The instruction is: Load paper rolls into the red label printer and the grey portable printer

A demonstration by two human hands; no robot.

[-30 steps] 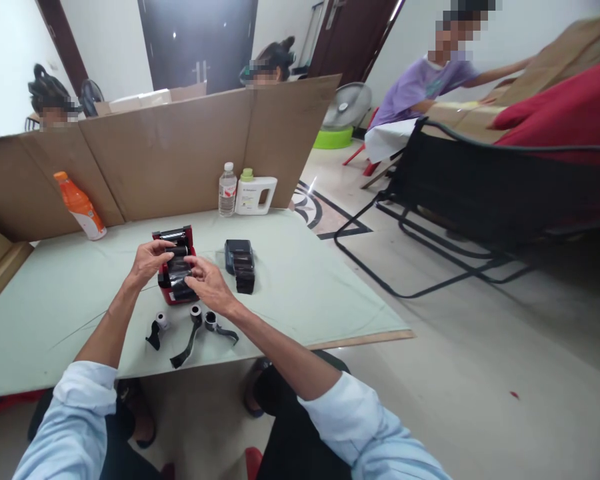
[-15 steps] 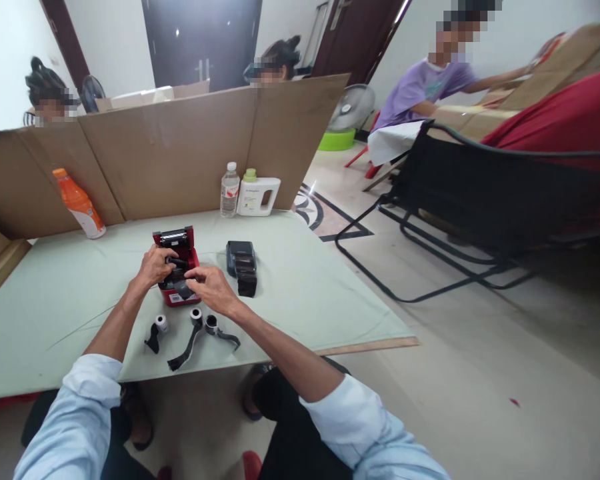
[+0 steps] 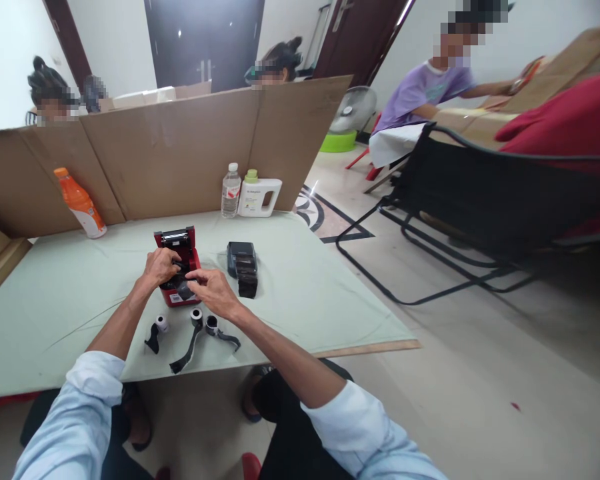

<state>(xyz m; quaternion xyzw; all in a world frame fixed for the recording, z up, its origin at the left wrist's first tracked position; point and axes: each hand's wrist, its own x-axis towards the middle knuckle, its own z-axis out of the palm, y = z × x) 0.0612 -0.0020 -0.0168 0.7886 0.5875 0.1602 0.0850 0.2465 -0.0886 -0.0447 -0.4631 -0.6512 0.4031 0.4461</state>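
Observation:
A small red printer [image 3: 195,257] stands on the table with its lid raised, showing a roller under the lid. My left hand [image 3: 161,267] reaches over its left side, fingers closed and bent down inside; what they hold is hidden. At the printer's front right, my right hand [image 3: 211,289] pinches the edge of a dark strip [image 3: 185,289] that hangs over the front. Before the printer lie a small roll [image 3: 162,325], a second roll [image 3: 196,315] and a third roll [image 3: 211,325], each with a loose black tail.
To the right sits a dark printer [image 3: 241,257] with a black strip [image 3: 247,283] coming out. An orange bottle [image 3: 81,203], a clear bottle [image 3: 231,190] and a white jug [image 3: 258,197] stand along a cardboard wall [image 3: 170,153]. Other people are beyond it and at right.
My left hand has shifted slightly right and down into the printer, its fingers more bent. The right hand has hardly moved.

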